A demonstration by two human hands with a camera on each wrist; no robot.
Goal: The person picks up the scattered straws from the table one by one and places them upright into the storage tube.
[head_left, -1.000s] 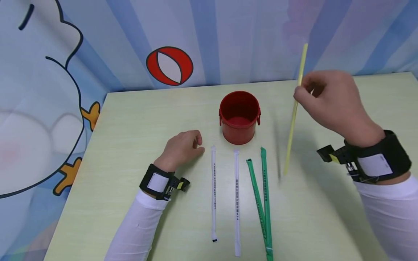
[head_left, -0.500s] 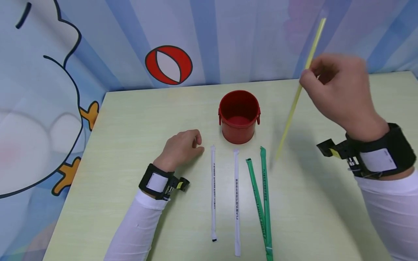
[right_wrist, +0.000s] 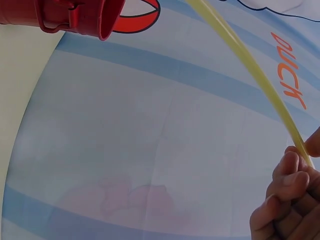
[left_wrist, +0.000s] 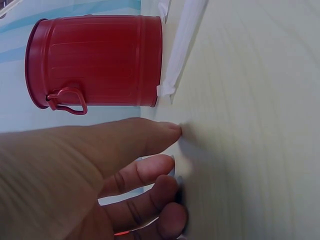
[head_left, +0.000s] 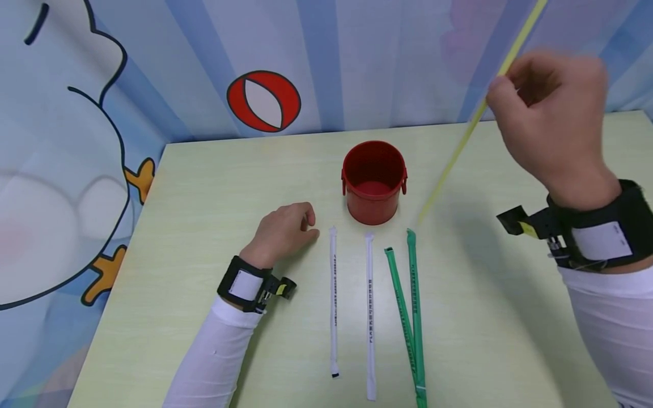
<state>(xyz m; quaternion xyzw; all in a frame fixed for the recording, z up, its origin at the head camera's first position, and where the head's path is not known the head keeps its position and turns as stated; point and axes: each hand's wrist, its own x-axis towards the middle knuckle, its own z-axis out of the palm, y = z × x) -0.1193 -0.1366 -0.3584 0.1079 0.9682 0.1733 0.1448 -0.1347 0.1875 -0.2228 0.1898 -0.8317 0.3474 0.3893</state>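
Observation:
Between thumb and fingertips, my right hand [head_left: 558,127] pinches a long yellow straw [head_left: 461,145], raised above the table's right side. The straw slants: its lower end points down-left towards the bucket's right side, and its top runs out of the head view. In the right wrist view the same straw [right_wrist: 255,70] runs from the fingers to the top edge. My left hand [head_left: 280,235] rests on the table, fingers loosely curled around nothing. Just left of two paper-wrapped white straws [head_left: 370,317] it lies, with the red bucket [head_left: 374,207] beyond. The bucket's visible inside holds nothing.
Two green-wrapped straws [head_left: 416,306] lie right of the white ones, their near ends crossing. Behind the pale table [head_left: 204,181] stands a blue-striped printed backdrop [head_left: 367,62] with a cartoon figure at the left. Both wrists wear black straps with small cameras.
My right hand has risen and shifted slightly right with the yellow straw. The straw tilts more, its lower end swinging up and left towards the bucket. My left hand stays put.

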